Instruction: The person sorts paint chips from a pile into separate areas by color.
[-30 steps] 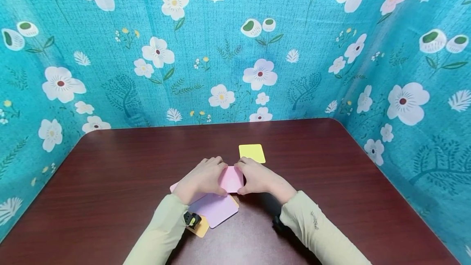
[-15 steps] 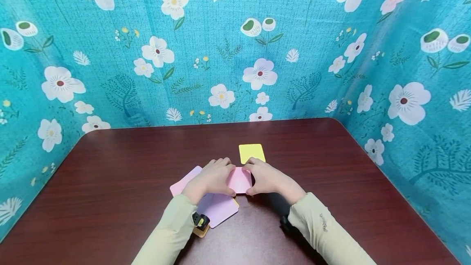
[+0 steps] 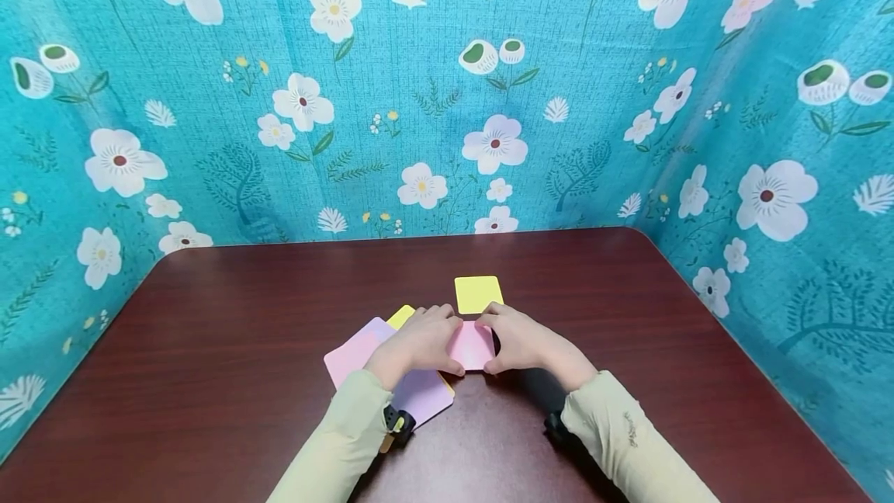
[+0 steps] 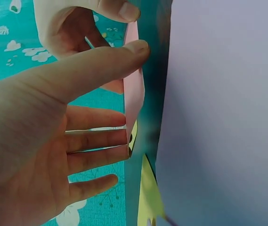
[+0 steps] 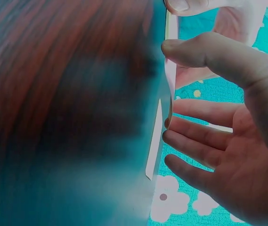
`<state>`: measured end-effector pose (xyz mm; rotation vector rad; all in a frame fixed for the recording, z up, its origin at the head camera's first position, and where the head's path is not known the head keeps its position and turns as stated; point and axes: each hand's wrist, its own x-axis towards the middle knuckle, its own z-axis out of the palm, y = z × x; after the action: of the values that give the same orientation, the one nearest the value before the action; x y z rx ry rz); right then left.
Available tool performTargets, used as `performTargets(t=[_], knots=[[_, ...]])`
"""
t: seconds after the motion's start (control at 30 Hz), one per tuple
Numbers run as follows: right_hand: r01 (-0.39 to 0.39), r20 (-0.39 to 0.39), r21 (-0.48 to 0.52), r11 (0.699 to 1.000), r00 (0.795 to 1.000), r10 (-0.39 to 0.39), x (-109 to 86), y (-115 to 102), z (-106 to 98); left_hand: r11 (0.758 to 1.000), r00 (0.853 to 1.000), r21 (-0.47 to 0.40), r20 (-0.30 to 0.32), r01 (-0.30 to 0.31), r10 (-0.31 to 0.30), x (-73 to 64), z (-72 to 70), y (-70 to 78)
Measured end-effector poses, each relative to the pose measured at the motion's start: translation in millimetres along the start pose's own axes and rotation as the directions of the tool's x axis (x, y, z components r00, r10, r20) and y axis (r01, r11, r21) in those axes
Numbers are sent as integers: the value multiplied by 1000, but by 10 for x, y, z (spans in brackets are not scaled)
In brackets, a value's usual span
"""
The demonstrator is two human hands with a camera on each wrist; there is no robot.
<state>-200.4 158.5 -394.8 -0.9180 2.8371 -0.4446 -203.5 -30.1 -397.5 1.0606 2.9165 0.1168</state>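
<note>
A pink card point(image 3: 471, 346) with a slight bend lies level between my two hands, low over the table. My left hand point(image 3: 424, 338) grips its left side, thumb on the near edge and fingertips at the far edge. On the opposite side my right hand point(image 3: 525, 341) holds it the same way. Seen edge-on in the left wrist view, the pink card point(image 4: 134, 89) is thin and curves a little. A loose pile of cards lies below and left of my left hand: a pink one point(image 3: 352, 352), a lilac one point(image 3: 422, 398) and a yellow corner point(image 3: 401, 316).
A yellow card point(image 3: 478, 294) lies flat just beyond the hands. An orange corner point(image 3: 386, 445) sticks out near my left wrist camera point(image 3: 400, 424). The dark wood table point(image 3: 230, 332) meets a blue flowered cloth point(image 3: 391, 115) at its back and right sides.
Both hands have slid to the right with the pink card between them. More of the pile's pink card and a yellow corner have come into sight behind the left hand.
</note>
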Motion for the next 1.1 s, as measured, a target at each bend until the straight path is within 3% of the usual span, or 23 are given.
performTargets(t=[0.33, 0.67, 1.1], knots=[[1, -9, 4, 1000, 1000, -1, -68, 86, -26, 1000, 1000, -3, 16, 13, -13, 86, 4, 125], [-4, -2, 8, 1000, 1000, 4, -126, 169, -29, 999, 999, 51, 30, 16, -18, 181, 13, 252], [-39, -7, 7, 999, 999, 39, -138, 170, -39, 998, 998, 60, 46, 33, -36, 247, 18, 303]])
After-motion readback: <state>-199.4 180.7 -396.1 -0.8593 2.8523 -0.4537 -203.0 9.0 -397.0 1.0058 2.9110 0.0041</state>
